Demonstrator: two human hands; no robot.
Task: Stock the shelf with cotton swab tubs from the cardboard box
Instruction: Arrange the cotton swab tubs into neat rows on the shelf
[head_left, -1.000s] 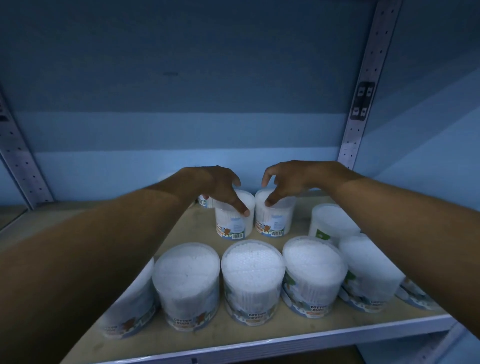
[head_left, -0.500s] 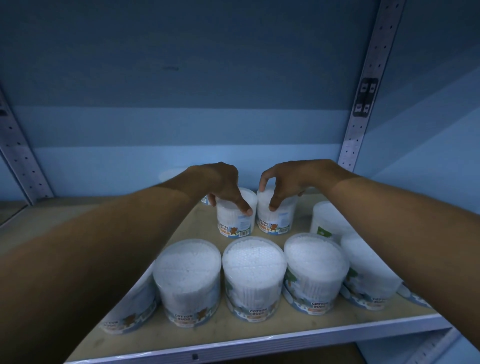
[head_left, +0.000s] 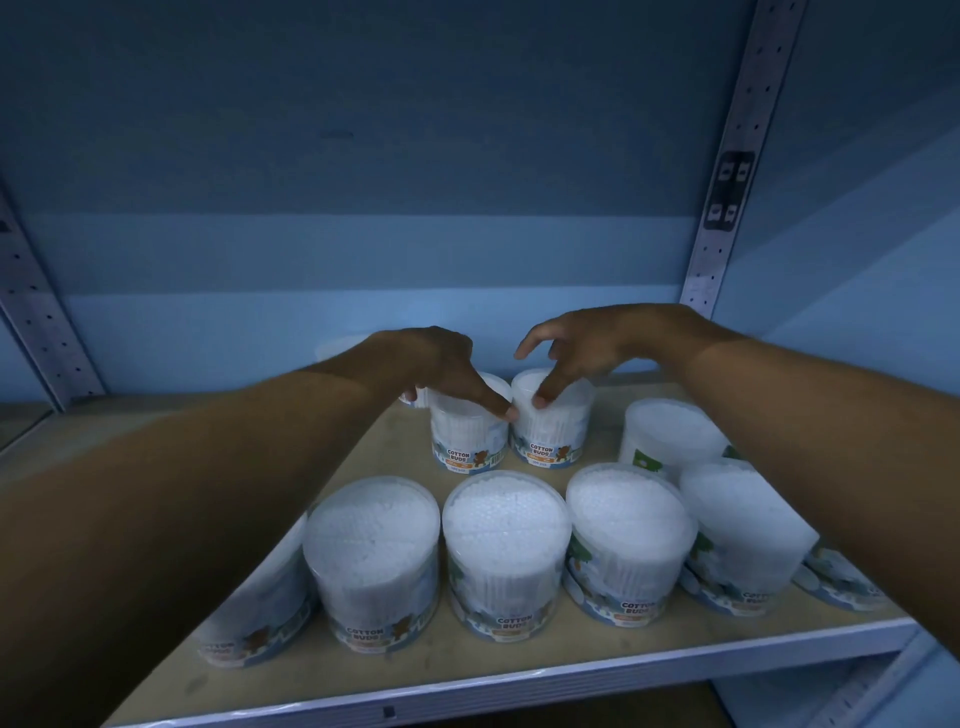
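Two clear cotton swab tubs stand side by side in the second row of the wooden shelf board (head_left: 519, 670). My left hand (head_left: 436, 358) lies over the left tub (head_left: 467, 436), thumb at its front rim and fingers curled behind it. My right hand (head_left: 597, 343) hovers over the right tub (head_left: 556, 431) with fingers spread apart; only the thumb tip touches the tub's front. A front row of several tubs (head_left: 506, 545) lines the shelf edge. The cardboard box is out of view.
Another tub (head_left: 665, 431) stands behind the front row at the right. A further tub is partly hidden behind my left hand. Perforated metal uprights rise at the right (head_left: 727, 208) and left (head_left: 36, 322). The blue back wall closes the shelf.
My right hand has lifted off the right tub and its fingers have spread apart. Both back tubs now show their labels to the front. My left hand stays on its tub.
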